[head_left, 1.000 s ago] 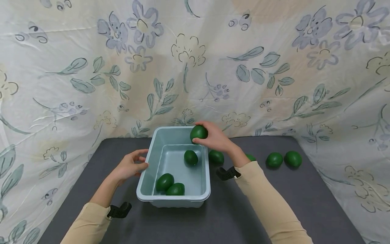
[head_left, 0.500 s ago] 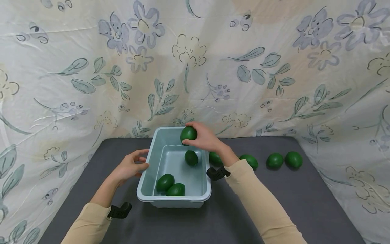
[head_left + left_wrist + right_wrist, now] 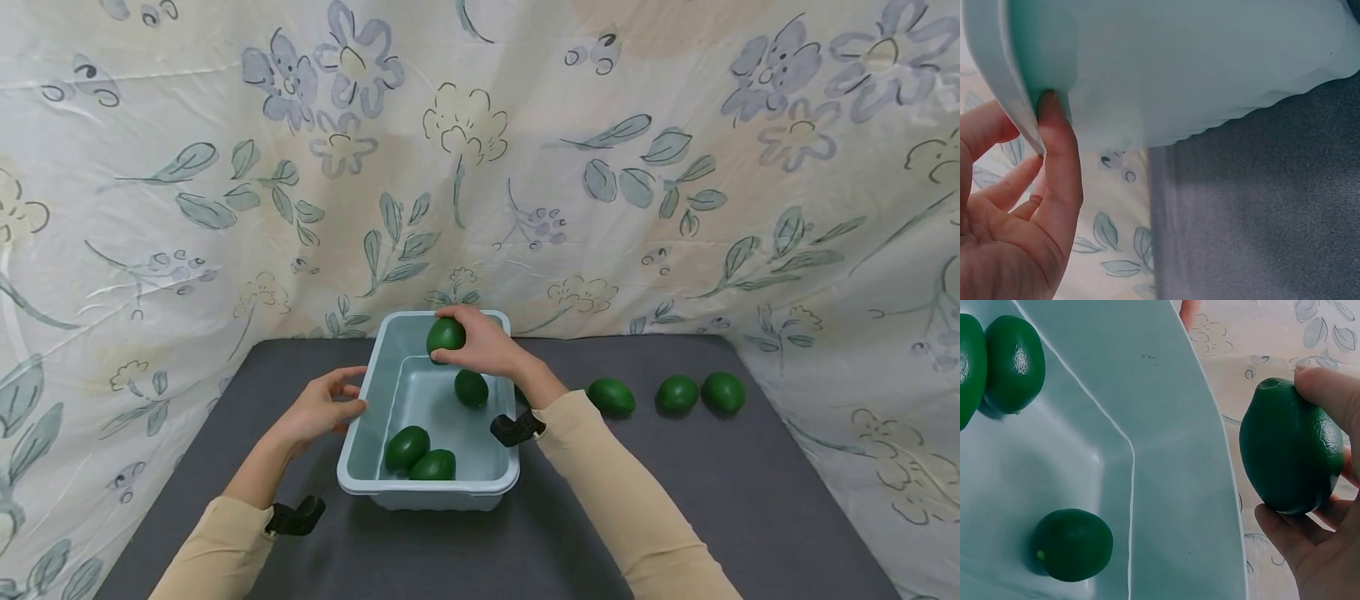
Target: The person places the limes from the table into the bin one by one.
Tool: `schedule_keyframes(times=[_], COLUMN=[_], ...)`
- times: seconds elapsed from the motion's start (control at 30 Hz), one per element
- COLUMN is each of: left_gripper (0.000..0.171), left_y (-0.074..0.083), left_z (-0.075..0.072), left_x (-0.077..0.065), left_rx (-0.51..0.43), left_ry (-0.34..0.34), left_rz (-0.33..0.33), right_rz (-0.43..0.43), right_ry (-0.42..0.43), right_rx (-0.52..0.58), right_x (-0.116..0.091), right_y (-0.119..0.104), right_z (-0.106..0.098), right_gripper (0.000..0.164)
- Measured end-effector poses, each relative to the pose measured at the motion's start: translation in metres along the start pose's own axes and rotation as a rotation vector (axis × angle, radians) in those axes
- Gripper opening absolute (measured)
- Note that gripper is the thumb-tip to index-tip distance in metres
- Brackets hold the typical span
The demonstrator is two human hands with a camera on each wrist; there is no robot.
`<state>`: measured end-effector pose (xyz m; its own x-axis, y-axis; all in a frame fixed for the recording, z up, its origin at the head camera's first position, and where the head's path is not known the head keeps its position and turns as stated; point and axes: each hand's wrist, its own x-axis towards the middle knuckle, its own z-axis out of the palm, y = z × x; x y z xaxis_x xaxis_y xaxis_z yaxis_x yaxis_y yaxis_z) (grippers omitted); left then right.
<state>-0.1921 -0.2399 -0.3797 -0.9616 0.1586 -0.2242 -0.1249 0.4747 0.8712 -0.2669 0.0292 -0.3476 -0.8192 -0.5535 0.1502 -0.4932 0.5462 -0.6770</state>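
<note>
My right hand (image 3: 487, 346) grips a glossy dark green oval fruit (image 3: 446, 335) over the far end of a pale blue-green plastic bin (image 3: 427, 486). In the right wrist view, thumb and fingers hold this fruit from opposite sides, beyond the bin's wall. Three similar fruits lie inside on the bin floor: one green fruit (image 3: 471, 388) toward the right wall, and a pair (image 3: 407, 448) close together at the near left. My left hand (image 3: 322, 410) pinches the bin's left rim, its fingers on both sides of the lip (image 3: 1022, 103) in the left wrist view.
To the right of the bin, another green fruit (image 3: 611, 397) lies on the dark grey tabletop (image 3: 750, 500), with two more fruits (image 3: 677, 394) side by side farther right. One beside the bin is mostly hidden by my right wrist. A floral cloth (image 3: 465, 208) hangs behind the table.
My right hand has carried the green fruit leftward, from above the bin's far right corner to over its far middle. My left hand and the bin have stayed put.
</note>
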Motion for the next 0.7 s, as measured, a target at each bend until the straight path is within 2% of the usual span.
schedule_keyframes(times=[0.33,0.7], left_gripper=[0.062,0.062], left_y=[-0.001,0.0], left_z=[0.0,0.0], left_x=[0.001,0.001], left_rx=[-0.003,0.006], left_ry=[-0.002,0.005], left_rz=[0.001,-0.013], right_rz=[-0.023,-0.046], right_ry=[-0.023,0.008], right_rx=[-0.027,-0.054], right_x=[0.003,-0.006], right_y=[-0.004,-0.003], right_z=[0.003,-0.01], right_gripper=[0.066,0.067])
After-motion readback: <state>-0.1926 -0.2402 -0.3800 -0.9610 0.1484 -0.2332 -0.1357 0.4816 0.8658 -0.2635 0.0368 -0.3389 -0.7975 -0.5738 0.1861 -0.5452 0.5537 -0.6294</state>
